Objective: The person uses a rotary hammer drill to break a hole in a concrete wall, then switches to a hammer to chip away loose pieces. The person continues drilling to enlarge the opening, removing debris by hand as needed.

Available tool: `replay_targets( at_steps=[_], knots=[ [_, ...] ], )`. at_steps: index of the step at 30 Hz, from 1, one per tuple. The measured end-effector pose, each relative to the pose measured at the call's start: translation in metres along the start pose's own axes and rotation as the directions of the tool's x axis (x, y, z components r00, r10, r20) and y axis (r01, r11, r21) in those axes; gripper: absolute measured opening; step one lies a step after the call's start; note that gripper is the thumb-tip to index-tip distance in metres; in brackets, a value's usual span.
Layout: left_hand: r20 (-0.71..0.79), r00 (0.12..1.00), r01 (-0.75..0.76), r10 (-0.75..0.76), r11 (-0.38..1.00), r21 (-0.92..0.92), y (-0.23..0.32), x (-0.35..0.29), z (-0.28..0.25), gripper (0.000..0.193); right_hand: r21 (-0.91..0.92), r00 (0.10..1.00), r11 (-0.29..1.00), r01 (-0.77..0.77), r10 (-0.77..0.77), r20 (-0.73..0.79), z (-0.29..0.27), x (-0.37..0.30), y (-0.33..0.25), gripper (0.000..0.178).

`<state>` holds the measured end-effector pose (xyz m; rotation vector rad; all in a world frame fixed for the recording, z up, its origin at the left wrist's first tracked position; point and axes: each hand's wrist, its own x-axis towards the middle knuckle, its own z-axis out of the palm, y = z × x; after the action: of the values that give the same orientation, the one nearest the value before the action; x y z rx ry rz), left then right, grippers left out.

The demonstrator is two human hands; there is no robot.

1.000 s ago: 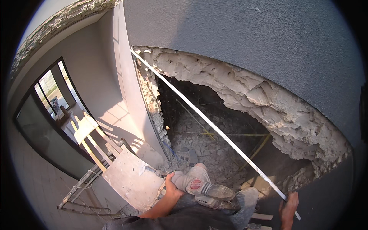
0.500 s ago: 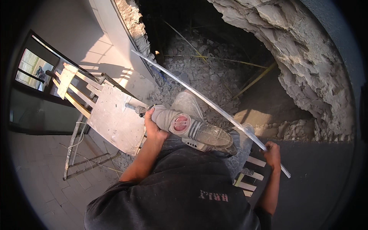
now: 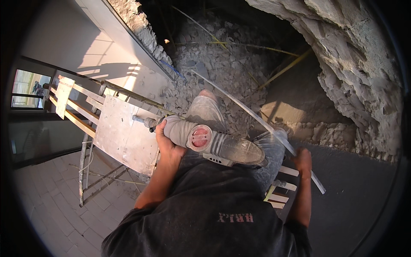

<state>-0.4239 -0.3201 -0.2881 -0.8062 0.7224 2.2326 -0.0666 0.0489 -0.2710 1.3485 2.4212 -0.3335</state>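
My left hand (image 3: 171,147) is closed round the cloth-wrapped front of a dusty demolition hammer (image 3: 233,147), which lies across my lap. A short metal bit (image 3: 139,119) points left from its front, over a pale board. With closed fingers, my right hand (image 3: 302,161) grips a long, straight pale bar (image 3: 250,112) near its lower end. This bar slants from there up and left, over my right knee, toward the rubble. My left knee (image 3: 206,112), in dusty trousers, shows behind the hammer.
The pale board (image 3: 124,139) rests on a wood-and-metal scaffold (image 3: 83,171) at left. Rubble (image 3: 188,92) covers the ground ahead, crossed by thin yellow poles (image 3: 284,68). A broken wall edge (image 3: 355,85) juts in at right, above a grey surface (image 3: 351,180). Wooden slats (image 3: 280,197) lie beside me.
The bar's far end has swung right and down, away from the wall edge at left, while my right hand stays on it. The hammer has barely moved; the whole view has shifted slightly.
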Motion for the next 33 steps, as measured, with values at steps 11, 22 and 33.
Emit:
replay_targets(
  at_steps=[11,22,33],
  knots=[
    [-0.031,0.999,0.009,-0.009,1.000,-0.003,0.004,0.008,-0.005,0.050,-0.050,0.987,0.996,-0.075,0.067,-0.147,-0.011,0.003,-0.035,0.026],
    [-0.009,1.000,0.020,-0.020,0.999,-0.038,0.006,0.009,-0.003,0.049,-0.040,0.893,0.999,-0.014,-0.006,-0.451,-0.001,0.011,-0.041,0.025],
    [-0.026,0.998,0.048,-0.049,0.998,-0.042,0.007,0.009,-0.001,0.054,0.110,0.960,0.988,-0.112,0.136,-0.244,-0.004,0.016,-0.058,0.039]
  ],
)
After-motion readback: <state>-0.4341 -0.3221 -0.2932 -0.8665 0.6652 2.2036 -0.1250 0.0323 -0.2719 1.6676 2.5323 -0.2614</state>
